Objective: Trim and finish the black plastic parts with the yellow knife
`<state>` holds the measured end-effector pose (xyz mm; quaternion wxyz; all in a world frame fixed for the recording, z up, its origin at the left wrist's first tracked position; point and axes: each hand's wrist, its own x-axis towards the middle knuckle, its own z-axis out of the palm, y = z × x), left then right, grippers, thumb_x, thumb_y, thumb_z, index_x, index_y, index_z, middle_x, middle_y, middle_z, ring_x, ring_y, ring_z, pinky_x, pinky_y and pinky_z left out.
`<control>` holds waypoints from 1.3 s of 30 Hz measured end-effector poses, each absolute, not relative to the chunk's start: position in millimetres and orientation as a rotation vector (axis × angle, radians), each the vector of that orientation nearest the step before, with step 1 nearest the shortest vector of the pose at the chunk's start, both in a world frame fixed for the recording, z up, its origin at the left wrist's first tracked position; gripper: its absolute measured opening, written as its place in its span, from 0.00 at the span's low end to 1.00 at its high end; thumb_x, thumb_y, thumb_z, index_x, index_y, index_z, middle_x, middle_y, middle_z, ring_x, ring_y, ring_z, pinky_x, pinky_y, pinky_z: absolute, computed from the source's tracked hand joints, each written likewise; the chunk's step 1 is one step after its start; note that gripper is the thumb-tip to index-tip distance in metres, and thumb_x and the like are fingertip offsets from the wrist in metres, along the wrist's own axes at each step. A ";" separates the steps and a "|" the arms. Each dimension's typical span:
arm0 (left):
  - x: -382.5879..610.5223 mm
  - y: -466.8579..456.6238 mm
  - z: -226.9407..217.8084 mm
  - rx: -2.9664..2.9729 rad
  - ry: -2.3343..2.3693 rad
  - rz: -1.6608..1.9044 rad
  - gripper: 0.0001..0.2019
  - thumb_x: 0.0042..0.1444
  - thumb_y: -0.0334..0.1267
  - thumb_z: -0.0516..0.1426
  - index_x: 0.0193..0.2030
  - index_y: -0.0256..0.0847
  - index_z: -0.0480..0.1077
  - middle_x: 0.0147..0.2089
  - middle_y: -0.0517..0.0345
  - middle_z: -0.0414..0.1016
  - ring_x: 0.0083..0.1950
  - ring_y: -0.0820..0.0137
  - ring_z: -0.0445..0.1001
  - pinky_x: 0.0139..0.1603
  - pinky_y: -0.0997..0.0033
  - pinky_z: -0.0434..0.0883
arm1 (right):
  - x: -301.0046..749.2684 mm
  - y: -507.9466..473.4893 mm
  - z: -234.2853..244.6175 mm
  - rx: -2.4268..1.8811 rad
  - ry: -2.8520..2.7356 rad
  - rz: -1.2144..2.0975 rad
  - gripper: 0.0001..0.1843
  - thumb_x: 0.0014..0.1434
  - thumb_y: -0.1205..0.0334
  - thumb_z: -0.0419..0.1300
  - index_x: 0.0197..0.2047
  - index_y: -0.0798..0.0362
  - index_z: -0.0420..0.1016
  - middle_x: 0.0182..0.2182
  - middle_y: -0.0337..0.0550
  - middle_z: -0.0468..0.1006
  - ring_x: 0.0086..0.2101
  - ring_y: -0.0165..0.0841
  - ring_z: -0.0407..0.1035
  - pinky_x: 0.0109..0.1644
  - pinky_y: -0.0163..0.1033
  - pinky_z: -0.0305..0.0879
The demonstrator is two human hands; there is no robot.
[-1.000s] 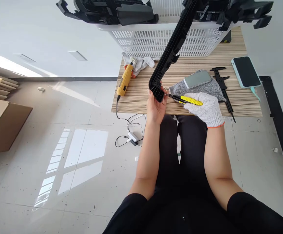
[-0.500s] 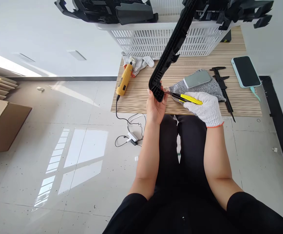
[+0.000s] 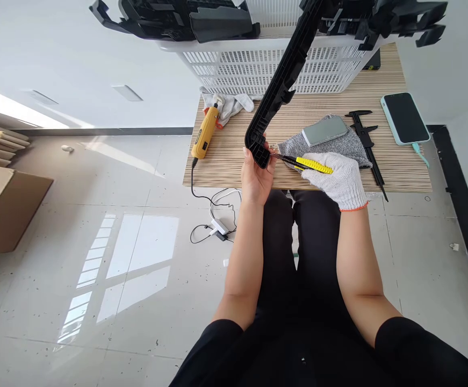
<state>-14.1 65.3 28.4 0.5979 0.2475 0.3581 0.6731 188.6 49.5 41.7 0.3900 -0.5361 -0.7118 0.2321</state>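
Observation:
My bare left hand (image 3: pixel 254 180) grips the lower bent end of a long black plastic trim piece (image 3: pixel 276 91). The piece slants up and right from the table's front edge, and its top overlaps other black parts. My right hand (image 3: pixel 335 174), in a white knit glove with an orange hem, is closed on a thin black tool with yellow ribbed grips (image 3: pixel 314 164). The tool's narrow tip points left and meets the trim's lower end beside my left fingers. Whether it pinches or cuts there is too small to tell.
A white plastic basket (image 3: pixel 217 64) holding black plastic parts (image 3: pixel 225 24) stands at the back. On the table (image 3: pixel 234 174) are a yellow rotary tool (image 3: pixel 205 131), gloves (image 3: pixel 234 105), a grey cloth (image 3: pixel 352 148) under a grey-green block (image 3: pixel 325 130), calipers (image 3: pixel 366 142) and a phone (image 3: pixel 405 118).
The whole view shifts very slightly. Both hands keep their grips, the tool's tip stays at the trim's lower end, and little else differs.

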 end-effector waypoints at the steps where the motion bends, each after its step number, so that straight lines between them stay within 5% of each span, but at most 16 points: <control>1: -14.0 65.2 28.6 0.578 0.847 1.559 0.24 0.72 0.60 0.53 0.55 0.44 0.77 0.50 0.51 0.80 0.64 0.63 0.79 0.69 0.63 0.76 | 188.0 49.3 41.7 -1.371 -1.805 0.588 0.19 0.59 0.56 0.72 0.55 0.44 0.88 0.50 0.41 0.88 0.50 0.44 0.82 0.62 0.53 0.78; 15: -12.3 64.8 29.7 0.623 0.912 1.546 0.25 0.74 0.60 0.49 0.57 0.43 0.75 0.55 0.49 0.80 0.68 0.64 0.77 0.71 0.64 0.74 | 188.5 49.5 42.6 -1.363 -1.827 0.575 0.19 0.59 0.56 0.72 0.55 0.44 0.88 0.50 0.42 0.88 0.51 0.44 0.82 0.62 0.50 0.78; 21: -12.1 64.1 28.2 0.595 0.880 1.567 0.22 0.68 0.61 0.58 0.54 0.45 0.75 0.53 0.50 0.81 0.68 0.61 0.77 0.68 0.63 0.76 | 186.0 49.7 44.2 -1.374 -1.794 0.568 0.17 0.59 0.57 0.72 0.53 0.41 0.88 0.50 0.40 0.87 0.51 0.44 0.82 0.63 0.53 0.79; 28: -13.9 60.8 31.7 0.545 0.816 1.498 0.16 0.68 0.55 0.58 0.45 0.44 0.74 0.50 0.52 0.81 0.59 0.62 0.82 0.66 0.59 0.79 | 189.2 50.7 40.7 -1.354 -1.724 0.560 0.19 0.59 0.55 0.71 0.54 0.47 0.87 0.50 0.44 0.87 0.51 0.46 0.82 0.63 0.53 0.78; 39: -11.3 57.3 26.2 0.618 0.775 1.406 0.09 0.61 0.42 0.66 0.42 0.41 0.76 0.49 0.51 0.83 0.59 0.60 0.83 0.68 0.57 0.76 | 188.6 49.5 43.1 -1.346 -1.693 0.598 0.20 0.59 0.54 0.71 0.53 0.48 0.87 0.50 0.44 0.88 0.50 0.45 0.82 0.61 0.53 0.79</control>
